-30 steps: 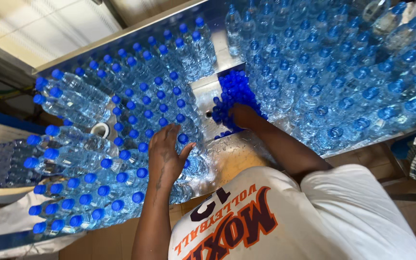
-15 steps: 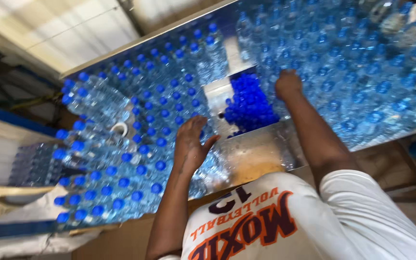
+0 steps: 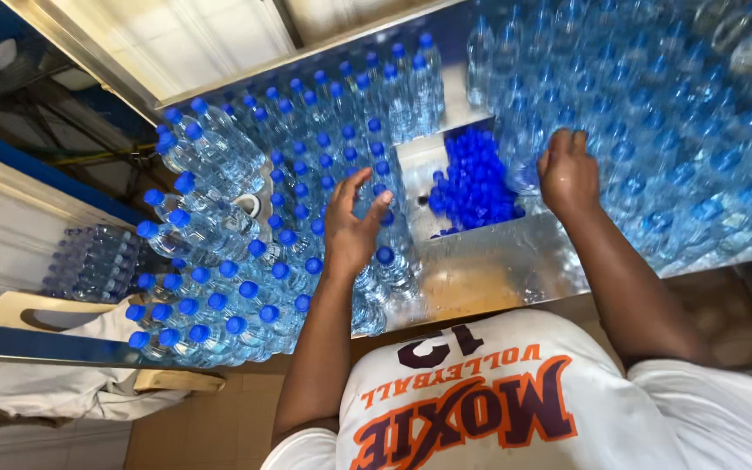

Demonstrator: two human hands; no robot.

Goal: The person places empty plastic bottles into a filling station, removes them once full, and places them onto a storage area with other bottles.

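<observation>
Wrapped pack of bottles (image 3: 89, 261) at 9 o'clock, lying below the table level on the floor side. Pale wooden chair seat (image 3: 41, 309) at 8 o'clock, with white cloth (image 3: 54, 383) draped under it. White tiled wall (image 3: 193, 39) at 11 o'clock behind the metal table rim (image 3: 80, 52). Blue painted ledge (image 3: 19, 152) at 10 o'clock. Tan tiled floor (image 3: 202, 431) at 7 o'clock. White shirt with orange lettering (image 3: 515, 409) at 6 o'clock.
</observation>
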